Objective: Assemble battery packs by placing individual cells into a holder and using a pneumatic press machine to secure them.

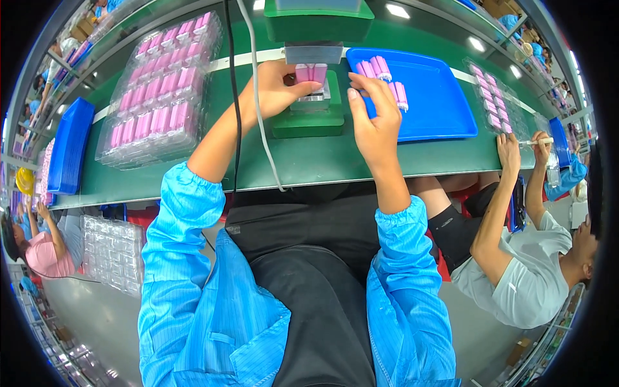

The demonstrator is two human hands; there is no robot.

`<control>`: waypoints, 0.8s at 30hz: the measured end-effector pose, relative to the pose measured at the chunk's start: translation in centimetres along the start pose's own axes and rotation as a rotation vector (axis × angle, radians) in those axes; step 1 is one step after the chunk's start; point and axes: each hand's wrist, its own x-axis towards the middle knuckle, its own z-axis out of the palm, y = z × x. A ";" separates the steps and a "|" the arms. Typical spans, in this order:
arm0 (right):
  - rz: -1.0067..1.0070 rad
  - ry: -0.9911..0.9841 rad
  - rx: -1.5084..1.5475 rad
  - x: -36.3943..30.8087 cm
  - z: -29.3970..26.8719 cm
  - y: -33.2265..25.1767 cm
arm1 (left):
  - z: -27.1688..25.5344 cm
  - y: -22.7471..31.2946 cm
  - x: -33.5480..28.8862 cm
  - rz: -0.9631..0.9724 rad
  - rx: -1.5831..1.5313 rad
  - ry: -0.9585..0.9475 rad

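Observation:
At the green-based press fixture, my left hand grips a small pack of pink cylindrical battery cells. Its thumb lies across the front of the pack, which is on the metal seat under the press head. The other fingers are partly hidden behind the cells. My right hand hovers over the left edge of the blue tray, thumb and fingers apart, with nothing seen in it. Just beyond its fingers, pink battery packs lie in the tray.
Stacked clear plastic trays of pink cells stand on the left of the green bench. Blue trays are beyond them. A grey cable and a black one hang before my left arm. At right, a co-worker handles something beside another cell tray.

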 end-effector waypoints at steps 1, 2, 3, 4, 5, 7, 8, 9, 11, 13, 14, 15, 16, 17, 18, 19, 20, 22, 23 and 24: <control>-0.010 -0.032 -0.007 0.2 0.4 0.2 | 0.2 -0.2 0.1 0.056 -0.040 0.024; -0.006 -0.037 -0.006 0.4 0.9 0.3 | 0.2 -0.3 0.1 0.050 -0.042 0.024; -0.013 -0.078 0.006 0.8 1.2 0.6 | 0.1 -0.1 0.1 0.065 0.013 0.011; -0.020 -0.119 0.018 1.2 1.5 0.8 | 0.0 0.2 0.1 0.082 0.067 -0.001; 0.021 -0.182 0.074 1.6 1.7 0.8 | 0.1 0.4 -0.2 0.067 0.065 -0.005; 0.003 -0.222 0.092 2.0 2.3 1.4 | 0.3 -0.6 -0.3 0.194 0.094 0.056; -0.015 -0.259 0.109 2.1 2.6 1.7 | 0.3 -0.9 -0.3 0.323 0.124 0.115; -0.015 -0.261 0.108 2.3 2.8 1.9 | 0.2 -1.0 -0.3 0.322 0.122 0.116; 0.026 -0.271 0.128 2.4 3.2 2.1 | -0.1 -1.1 -0.3 0.453 0.202 0.137; -0.001 -0.275 0.096 2.4 2.9 2.5 | -0.3 -0.4 -1.1 0.365 0.126 0.133; -0.029 -0.281 0.068 2.4 2.8 2.6 | -0.3 -0.1 -1.4 0.274 0.054 0.130; -0.026 -0.283 0.070 2.3 2.8 2.5 | -0.3 -0.2 -1.7 0.270 0.053 0.129; -0.018 -0.282 0.068 2.3 2.9 2.4 | -0.3 -0.3 -1.9 0.261 0.041 0.171; -0.010 -0.280 0.067 2.3 2.9 2.2 | -0.2 -0.4 -2.1 0.252 0.030 0.212; -0.007 -0.283 0.069 2.4 2.8 1.9 | -0.2 -0.5 -2.2 0.247 0.030 0.212; -0.042 -0.292 0.022 2.6 2.7 1.5 | 0.0 -0.5 -2.2 0.274 0.035 0.229; -0.078 -0.301 -0.025 2.6 2.6 1.3 | 0.0 -0.6 -2.3 0.301 0.040 0.247; -0.106 -0.294 -0.004 2.6 2.9 1.1 | 0.2 -1.7 -2.5 0.337 0.038 0.263; -0.135 -0.286 0.017 2.6 3.1 1.1 | 0.3 -2.1 -2.5 0.375 0.036 0.280; -0.133 -0.288 0.020 2.5 3.1 1.2 | 0.3 -2.2 -2.5 0.370 0.037 0.280</control>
